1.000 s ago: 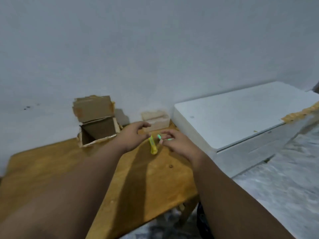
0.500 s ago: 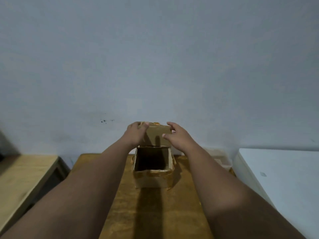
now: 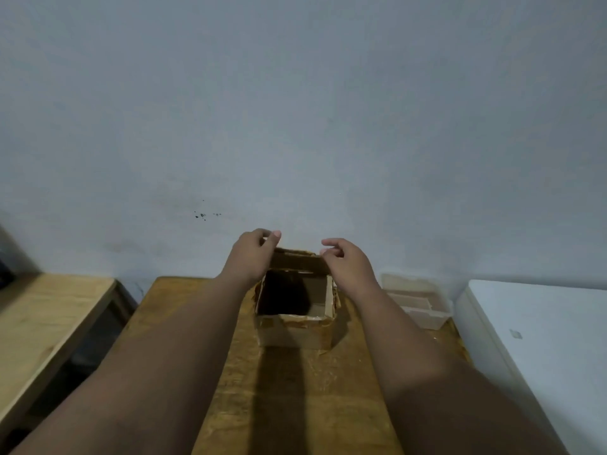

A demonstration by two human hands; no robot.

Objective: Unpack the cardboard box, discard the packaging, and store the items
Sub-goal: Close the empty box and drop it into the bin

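Landmark = cardboard box [image 3: 295, 323], 1 of it, open-topped, sitting mid-way on the wooden table [image 3: 295, 405], w/ the grey wall behind. Change since 1 s ago: hands were off to the box's right by a yellow-green item near the organizer tray; now both are up at the box's rear flap [image 3: 297, 262], and vs 0.5 s ago the grip looks looser, esp. right. Reads as: small items prob. already out, box itself now being dealt w/ (fold or discard), tho its inside is too dark to confirm empty. Counts, big to small: 1 white cabinet top [image 3: 542, 339] right of box; 1 lower wood bench [image 3: 42, 316] left of box; 1 tray [image 3: 417, 305] just right of box, contents unclear; 2 hands. Left hand [image 3: 251, 257] at flap's left corner, thumb & forefinger pinching it. Right hand [image 3: 345, 261] at flap's right corner, fingers curled, slightly apart; can't tell if touching.
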